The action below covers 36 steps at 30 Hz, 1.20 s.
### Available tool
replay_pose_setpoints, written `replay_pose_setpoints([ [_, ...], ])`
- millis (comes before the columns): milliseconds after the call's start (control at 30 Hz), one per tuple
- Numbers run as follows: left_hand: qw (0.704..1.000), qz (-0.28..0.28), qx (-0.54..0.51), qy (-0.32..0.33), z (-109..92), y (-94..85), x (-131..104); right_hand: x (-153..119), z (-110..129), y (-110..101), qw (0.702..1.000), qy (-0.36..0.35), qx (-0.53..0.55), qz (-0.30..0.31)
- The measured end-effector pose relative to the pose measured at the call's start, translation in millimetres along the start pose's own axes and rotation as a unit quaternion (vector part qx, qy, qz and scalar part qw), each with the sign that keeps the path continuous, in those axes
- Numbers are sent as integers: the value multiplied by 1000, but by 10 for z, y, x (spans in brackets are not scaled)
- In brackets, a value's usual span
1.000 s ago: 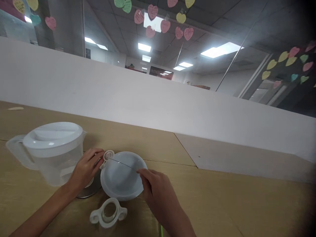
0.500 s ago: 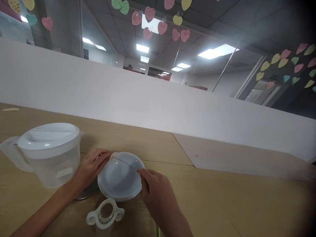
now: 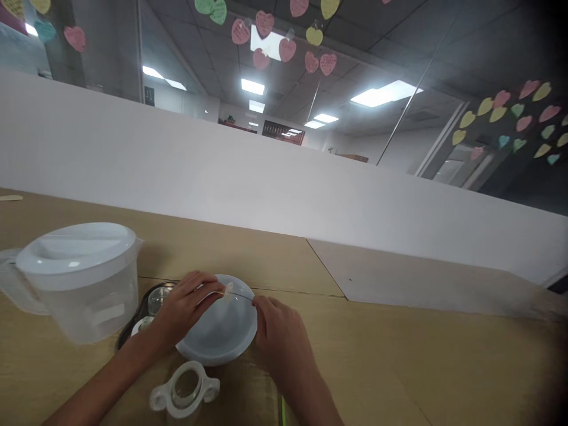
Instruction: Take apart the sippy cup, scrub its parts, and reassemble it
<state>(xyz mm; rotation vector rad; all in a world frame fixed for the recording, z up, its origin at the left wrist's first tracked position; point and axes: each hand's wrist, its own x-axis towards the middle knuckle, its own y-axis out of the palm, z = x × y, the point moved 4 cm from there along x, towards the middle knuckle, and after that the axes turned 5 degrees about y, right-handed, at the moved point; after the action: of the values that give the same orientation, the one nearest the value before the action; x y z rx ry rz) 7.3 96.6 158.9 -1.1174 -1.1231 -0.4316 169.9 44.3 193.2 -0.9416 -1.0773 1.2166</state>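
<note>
A thin stick [image 3: 242,295] spans the space above a white bowl [image 3: 217,331], running between my two hands. My right hand [image 3: 279,325] pinches its right end at the bowl's right rim. My left hand [image 3: 193,299] has its fingers closed on the stick's left part, over the bowl's upper left. Near those fingertips, a small pale piece [image 3: 228,290] sits around the stick; what it is cannot be made out. Below the bowl stands a clear cup with a white two-handled ring [image 3: 186,387].
A lidded translucent pitcher [image 3: 89,284] stands at the left. Partly under my left arm lies a dark metal tray [image 3: 122,337] holding a small glass [image 3: 157,300]. A white partition [image 3: 222,171] runs behind the wooden table [image 3: 399,361]. A flat pale object [image 3: 11,197] lies far left.
My left hand has moved right, over the bowl and closer to my right hand, and the pale piece has shifted right too. More of the tray now shows. The view has shifted slightly.
</note>
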Motion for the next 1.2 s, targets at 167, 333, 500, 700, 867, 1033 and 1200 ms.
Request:
replay_pose_setpoints([
  [167, 1000, 13, -11, 11, 0, 53, -21, -6, 89, 67, 999, -50, 18, -3],
  [333, 1000, 3, -20, 16, -57, 53, -15, -29, 124, 133, 997, -66, 38, -21],
  [500, 999, 10, -24, 21, -91, 41, -17, -31, 153, 231, 996, -74, 3, -50],
  [700, 999, -3, -30, 18, -120, -8, 24, -43, 169, 281, 990, -79, 73, -95],
  [867, 997, 7, -69, 27, -208, 35, 27, -70, 192, 269, 978, -83, 150, -121],
  [1033, 998, -1, -56, 36, -255, 5, 54, -81, 173, 190, 968, -96, 189, -137],
  [1200, 999, 6, 0, 53, -50, -43, 35, -104, 124, 38, 957, -130, 244, -89],
])
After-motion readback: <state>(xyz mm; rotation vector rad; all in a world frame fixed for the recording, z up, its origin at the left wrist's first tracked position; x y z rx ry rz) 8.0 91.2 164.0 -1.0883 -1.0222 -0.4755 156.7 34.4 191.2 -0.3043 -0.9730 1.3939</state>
